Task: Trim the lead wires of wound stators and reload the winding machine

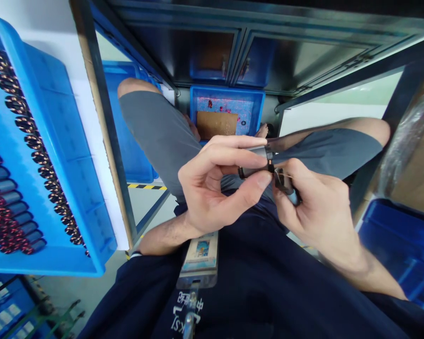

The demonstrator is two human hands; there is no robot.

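Observation:
My left hand (212, 183) holds a small dark cylindrical part with a metal sleeve (256, 162) between thumb and fingers. My right hand (314, 212) grips a dark, pale-blue-tipped object (286, 188), perhaps a tool, whose exact form my fingers partly hide. A thin wire (281, 175) runs across it. Both hands meet at the cylinder's end, and my right fingers touch it. A blue tray (56, 155) holds rows of copper-wound coil parts (24, 125) to my left, well away from both hands.
My grey shorts (159, 132) and knees lie beneath my hands. A blue bin (226, 110) with a cardboard piece stands on the floor ahead, under a metal shelf frame. A lanyard badge (199, 256) hangs on my dark shirt. Another blue crate (399, 245) sits at the right.

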